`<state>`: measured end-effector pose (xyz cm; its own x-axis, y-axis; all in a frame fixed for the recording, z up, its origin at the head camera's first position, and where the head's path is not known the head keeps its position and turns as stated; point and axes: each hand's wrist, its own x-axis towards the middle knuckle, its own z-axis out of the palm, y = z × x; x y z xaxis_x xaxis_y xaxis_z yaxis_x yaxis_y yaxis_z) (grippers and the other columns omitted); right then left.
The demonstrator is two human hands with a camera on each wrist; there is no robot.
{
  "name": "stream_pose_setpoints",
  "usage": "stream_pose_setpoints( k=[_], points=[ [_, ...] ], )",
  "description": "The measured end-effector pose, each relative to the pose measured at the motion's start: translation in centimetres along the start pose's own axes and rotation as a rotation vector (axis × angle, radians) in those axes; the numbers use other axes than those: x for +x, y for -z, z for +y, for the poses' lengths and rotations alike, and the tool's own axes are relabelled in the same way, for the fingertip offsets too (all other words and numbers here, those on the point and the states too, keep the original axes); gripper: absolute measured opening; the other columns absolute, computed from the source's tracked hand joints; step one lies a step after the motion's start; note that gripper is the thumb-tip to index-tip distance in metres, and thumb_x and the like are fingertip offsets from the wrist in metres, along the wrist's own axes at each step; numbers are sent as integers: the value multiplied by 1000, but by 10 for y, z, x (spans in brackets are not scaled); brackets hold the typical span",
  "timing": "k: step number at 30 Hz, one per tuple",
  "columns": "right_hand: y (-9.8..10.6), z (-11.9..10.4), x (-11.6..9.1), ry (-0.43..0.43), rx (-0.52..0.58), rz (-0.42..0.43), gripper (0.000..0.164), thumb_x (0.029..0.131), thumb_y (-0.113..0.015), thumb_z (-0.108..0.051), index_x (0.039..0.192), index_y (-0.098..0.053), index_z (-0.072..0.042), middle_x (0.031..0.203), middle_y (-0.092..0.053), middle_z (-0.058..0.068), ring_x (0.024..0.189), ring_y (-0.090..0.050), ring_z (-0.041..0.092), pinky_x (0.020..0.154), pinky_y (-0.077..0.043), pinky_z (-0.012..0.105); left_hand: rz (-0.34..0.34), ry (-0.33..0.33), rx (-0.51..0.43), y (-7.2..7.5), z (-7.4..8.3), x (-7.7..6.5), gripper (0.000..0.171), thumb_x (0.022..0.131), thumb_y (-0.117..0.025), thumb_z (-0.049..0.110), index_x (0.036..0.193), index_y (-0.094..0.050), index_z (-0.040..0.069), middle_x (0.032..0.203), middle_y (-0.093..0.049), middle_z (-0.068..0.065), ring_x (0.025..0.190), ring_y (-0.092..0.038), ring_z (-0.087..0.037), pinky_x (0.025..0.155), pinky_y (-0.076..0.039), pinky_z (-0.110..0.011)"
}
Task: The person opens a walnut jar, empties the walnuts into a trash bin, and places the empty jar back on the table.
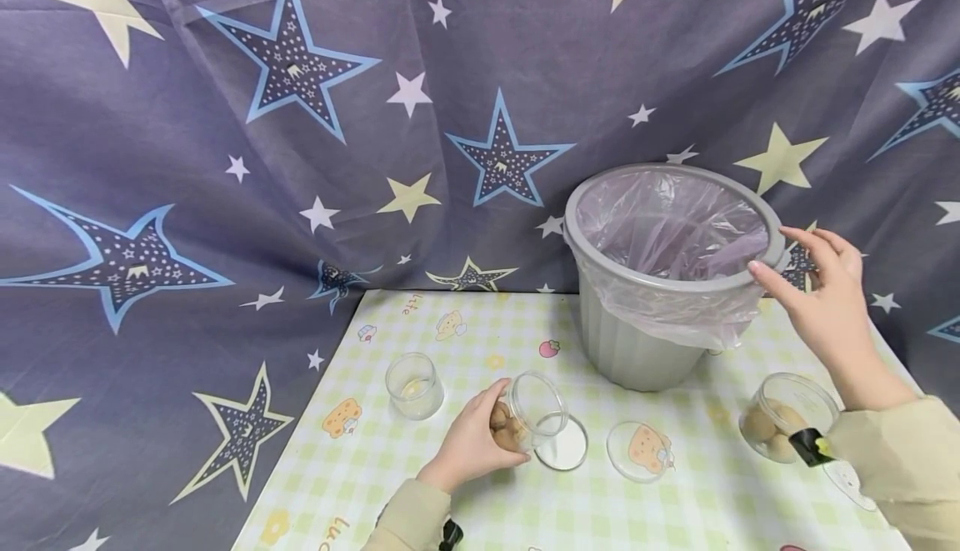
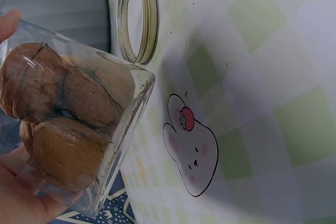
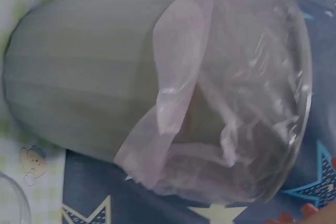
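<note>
My left hand grips a clear jar from its side, thumb in front. The jar is tilted with its open mouth to the right, and several walnuts lie in it. Beside a grey trash bin is my right hand, thumb and fingers spread right at the bin's rim. Only its fingertips show at the lower right of the right wrist view. A thin translucent bag lines the bin and is folded over the rim.
A gold-rimmed lid lies on the table under the held jar, with a clear round lid to its right. Another clear jar stands at left. A jar with brown round things stands under my right forearm. Behind hangs a star-patterned cloth.
</note>
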<state>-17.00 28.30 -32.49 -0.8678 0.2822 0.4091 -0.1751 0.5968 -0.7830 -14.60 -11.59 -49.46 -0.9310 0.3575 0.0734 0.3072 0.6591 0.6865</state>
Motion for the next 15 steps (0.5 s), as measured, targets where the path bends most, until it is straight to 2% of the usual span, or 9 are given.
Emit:
stream_pose_setpoints(
  k=[3,6,7,8,9,11,13,14,15],
  points=[
    [1,7,9,-72,-22,-100,64,93,-55,-34,145,-32,-3,152,-7,24,132,-18,46,102,-29,40,0,2,2,1,1,0,103,63,-87,34,147,-30,13,130,-52,-15,118,-51,-30,97,-44,-51],
    [-2,13,16,-119,-10,-182,69,94,-50,-38,148,-24,-5,152,0,28,129,-20,56,96,-29,62,-1,3,1,1,1,1,103,63,-87,34,147,-30,15,131,-52,-14,119,-51,-30,98,-44,-51],
    [-3,15,18,-126,-2,-203,69,95,-49,-39,149,-22,-5,152,1,30,128,-21,58,93,-29,64,-1,3,0,1,1,1,103,63,-87,34,147,-30,15,132,-52,-15,119,-50,-30,98,-44,-51],
    [-4,17,19,-129,10,-221,70,95,-49,-39,149,-20,-5,152,1,30,125,-32,53,94,-34,61,-2,3,-2,1,1,1,103,63,-87,34,147,-30,15,133,-51,-15,120,-50,-31,98,-44,-51],
    [-5,19,20,-130,16,-234,70,95,-48,-39,150,-19,-6,152,0,31,120,-42,46,92,-42,52,-4,3,-1,1,1,1,103,63,-87,34,147,-30,15,133,-51,-15,120,-50,-31,98,-44,-51],
    [-7,23,22,-130,43,-252,70,96,-48,-38,150,-17,-6,152,0,32,105,-54,21,80,-50,28,-5,2,3,2,2,1,103,63,-87,35,147,-30,15,133,-51,-15,120,-50,-30,98,-44,-51],
    [-10,27,23,-137,95,-263,69,97,-48,-36,151,-17,-7,152,0,31,88,-48,-2,67,-45,8,-5,4,3,2,2,1,103,63,-87,36,147,-30,15,133,-52,-15,120,-50,-30,98,-44,-51],
    [-11,29,23,-148,123,-267,68,97,-48,-36,151,-17,-9,152,1,30,81,-41,-10,62,-41,3,-5,6,6,2,2,1,103,63,-86,36,147,-30,15,132,-52,-15,119,-51,-30,98,-44,-50],
    [-12,30,23,-163,153,-273,67,97,-48,-35,152,-17,-11,153,2,29,81,-41,-12,63,-41,2,-4,7,8,3,2,1,103,63,-86,37,147,-30,15,131,-52,-14,119,-51,-29,97,-44,-50]
  ],
)
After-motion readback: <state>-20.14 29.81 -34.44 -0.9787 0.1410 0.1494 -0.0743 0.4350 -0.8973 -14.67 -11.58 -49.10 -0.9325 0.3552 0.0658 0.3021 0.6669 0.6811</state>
